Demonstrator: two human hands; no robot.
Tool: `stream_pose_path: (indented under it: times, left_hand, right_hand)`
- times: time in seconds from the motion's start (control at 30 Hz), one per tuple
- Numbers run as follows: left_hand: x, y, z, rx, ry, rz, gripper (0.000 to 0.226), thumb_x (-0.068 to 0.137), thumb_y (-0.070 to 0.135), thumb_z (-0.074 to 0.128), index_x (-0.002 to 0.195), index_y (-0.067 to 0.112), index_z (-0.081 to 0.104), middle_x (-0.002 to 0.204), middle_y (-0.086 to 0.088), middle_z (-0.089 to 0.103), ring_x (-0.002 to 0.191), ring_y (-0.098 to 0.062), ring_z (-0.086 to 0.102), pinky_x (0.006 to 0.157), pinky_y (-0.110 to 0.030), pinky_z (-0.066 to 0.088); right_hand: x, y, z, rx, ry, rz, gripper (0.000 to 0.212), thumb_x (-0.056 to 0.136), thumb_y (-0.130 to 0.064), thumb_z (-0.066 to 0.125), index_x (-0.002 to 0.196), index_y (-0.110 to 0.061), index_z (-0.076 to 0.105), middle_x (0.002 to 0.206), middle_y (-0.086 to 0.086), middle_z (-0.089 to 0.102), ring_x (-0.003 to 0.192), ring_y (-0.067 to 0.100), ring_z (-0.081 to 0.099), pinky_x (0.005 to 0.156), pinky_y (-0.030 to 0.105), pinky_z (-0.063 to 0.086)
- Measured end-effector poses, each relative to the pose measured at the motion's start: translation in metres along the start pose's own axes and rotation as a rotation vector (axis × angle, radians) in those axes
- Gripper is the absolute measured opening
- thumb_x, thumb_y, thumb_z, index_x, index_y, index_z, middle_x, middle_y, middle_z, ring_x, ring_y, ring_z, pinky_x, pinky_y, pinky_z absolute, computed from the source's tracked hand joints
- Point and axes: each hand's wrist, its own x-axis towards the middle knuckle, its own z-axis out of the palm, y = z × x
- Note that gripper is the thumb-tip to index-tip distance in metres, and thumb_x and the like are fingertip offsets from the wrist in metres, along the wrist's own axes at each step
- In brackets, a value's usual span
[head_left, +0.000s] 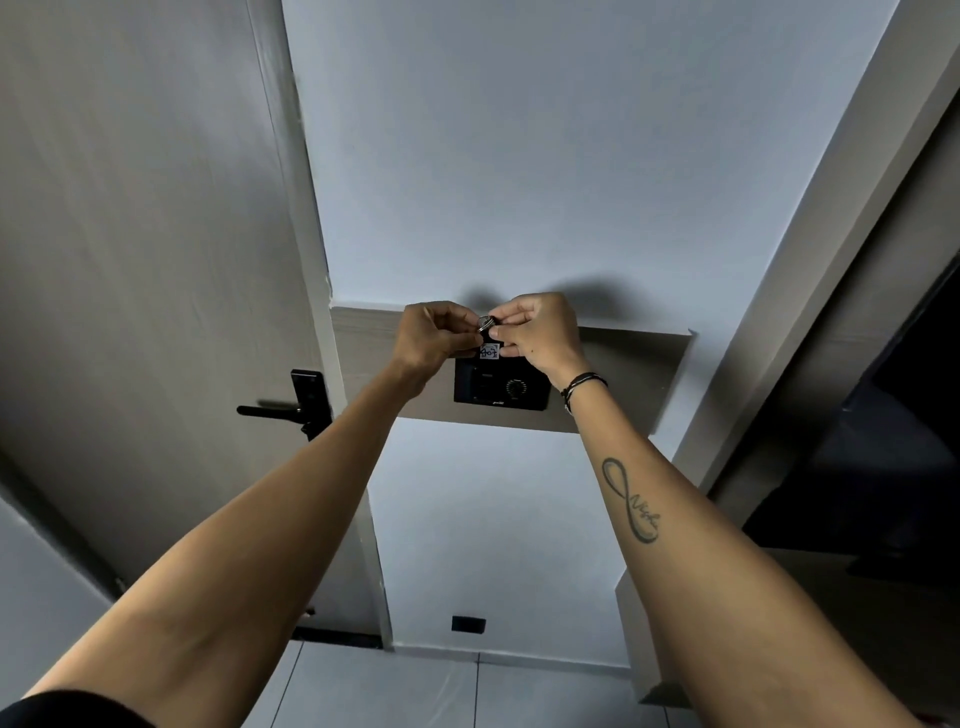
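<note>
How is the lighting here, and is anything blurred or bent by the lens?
Head view: dim light; soft shadows of the left hand and right hand fall on the wall above them; the wide lens splays the door frame lines; the door handle looks smeared; the pinched metal piece is indistinct.

Shiny metal ring (484, 323), paper tag (490, 351), glossy blk plastic panel (501, 391), matt wood-look strip (628, 364).

Mostly hidden between left hand (431, 338), right hand (540, 332): small metal object (484, 325); black panel (501, 392) top covered, markings unreadable.
</note>
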Motion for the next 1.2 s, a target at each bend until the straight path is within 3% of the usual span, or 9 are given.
stream_pose_path:
  times: [0.13, 0.27, 0.4, 0.57, 1.07, 1.2]
  left_hand:
    - [0.007, 0.003, -0.002, 0.068, 0.003, 0.032, 0.022, 0.08, -0.017, 0.078, 0.1, -0.009, 0.075, 0.069, 0.0, 0.076, 0.061, -0.006, 0.073, 0.067, -0.023, 0.064]
    - [0.009, 0.001, 0.0, 0.116, 0.042, 0.041, 0.02, 0.08, -0.015, 0.079, 0.097, -0.006, 0.076, 0.077, -0.013, 0.074, 0.07, -0.021, 0.072, 0.084, -0.042, 0.066]
    - [0.011, -0.003, 0.004, 0.151, 0.091, 0.043, 0.019, 0.078, -0.013, 0.081, 0.097, -0.007, 0.076, 0.08, -0.017, 0.074, 0.078, -0.029, 0.072, 0.091, -0.053, 0.065]
    - [0.013, -0.005, 0.007, 0.15, 0.116, 0.04, 0.02, 0.079, -0.012, 0.08, 0.098, -0.01, 0.076, 0.091, -0.028, 0.078, 0.08, -0.03, 0.073, 0.092, -0.054, 0.065]
    - [0.018, -0.016, 0.006, 0.158, 0.11, 0.05, 0.016, 0.083, -0.007, 0.078, 0.099, -0.004, 0.079, 0.094, -0.031, 0.078, 0.081, -0.032, 0.073, 0.091, -0.06, 0.064]
    - [0.019, -0.019, 0.006, 0.212, 0.13, 0.069, 0.014, 0.083, -0.004, 0.079, 0.096, 0.002, 0.08, 0.088, -0.022, 0.08, 0.08, -0.028, 0.075, 0.089, -0.056, 0.065]
  right_hand:
    - [0.003, -0.002, 0.001, -0.007, 0.031, -0.002, 0.02, 0.083, 0.005, 0.084, 0.101, -0.003, 0.081, 0.097, 0.02, 0.079, 0.079, 0.026, 0.076, 0.076, 0.041, 0.069]
    - [0.004, 0.003, 0.005, -0.005, 0.066, -0.005, 0.019, 0.083, 0.006, 0.083, 0.1, -0.002, 0.08, 0.096, 0.021, 0.08, 0.088, 0.036, 0.08, 0.078, 0.045, 0.069]
    - [0.006, 0.007, 0.007, -0.015, 0.086, -0.007, 0.022, 0.081, 0.005, 0.085, 0.087, -0.015, 0.08, 0.082, 0.009, 0.078, 0.082, 0.028, 0.081, 0.076, 0.044, 0.07]
    - [0.012, 0.011, 0.007, -0.05, 0.097, -0.016, 0.027, 0.079, 0.003, 0.086, 0.082, -0.023, 0.079, 0.08, 0.005, 0.078, 0.076, 0.021, 0.078, 0.075, 0.044, 0.07]
    - [0.016, 0.026, 0.017, -0.08, 0.168, -0.04, 0.019, 0.078, 0.002, 0.088, 0.089, -0.012, 0.081, 0.081, 0.007, 0.081, 0.075, 0.024, 0.081, 0.074, 0.047, 0.07]
    - [0.017, 0.028, 0.02, -0.093, 0.166, -0.046, 0.018, 0.078, 0.002, 0.088, 0.088, -0.01, 0.081, 0.081, 0.008, 0.082, 0.075, 0.023, 0.081, 0.074, 0.047, 0.07]
